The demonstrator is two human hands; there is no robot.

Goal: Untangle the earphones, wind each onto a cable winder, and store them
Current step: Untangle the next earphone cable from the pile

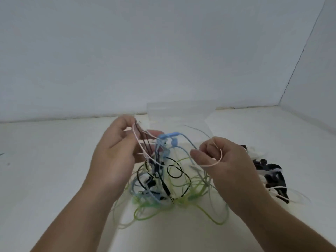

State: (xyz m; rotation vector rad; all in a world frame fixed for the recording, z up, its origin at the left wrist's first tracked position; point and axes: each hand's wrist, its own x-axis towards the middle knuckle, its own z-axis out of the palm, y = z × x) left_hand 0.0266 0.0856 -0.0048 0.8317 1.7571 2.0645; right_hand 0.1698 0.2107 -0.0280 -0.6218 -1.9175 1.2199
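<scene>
Well, from the head camera I was looking down on both hands above the white desk (54, 170), with the tangle of earphones (163, 182) lying between them. Part of it rested on the desk and part was lifted.

My left hand (116, 151) was raised near the top of the knot. Its fingers (154, 132) pinched a small bunch of strands, a pink cord (218, 160) and some black cord (174, 171) among them. My right hand (223, 166) was curled, thumb against forefinger, holding a loop of the same pink cord off to the side. A blue earphone (169, 136) hung just between the hands, and loops of green cord (200, 211) spread over the desk below.

Behind the knot stood a clear plastic container (180, 111). To the right, near my right wrist, lay a heap of black and white pieces that I took for the cable winders (272, 175). Nothing was wound on them that I could see.

The step, as I judged it, was freeing the pink cord from the rest. To do that well I wanted a light grip and slack in the line. The left hand should hold the knot steady while the right fed the loop back through, because a hard pull would likely tighten the crossings around the blue and black cords. It seemed wiser to follow the pink cord to a plug or bud end and work from there.
</scene>
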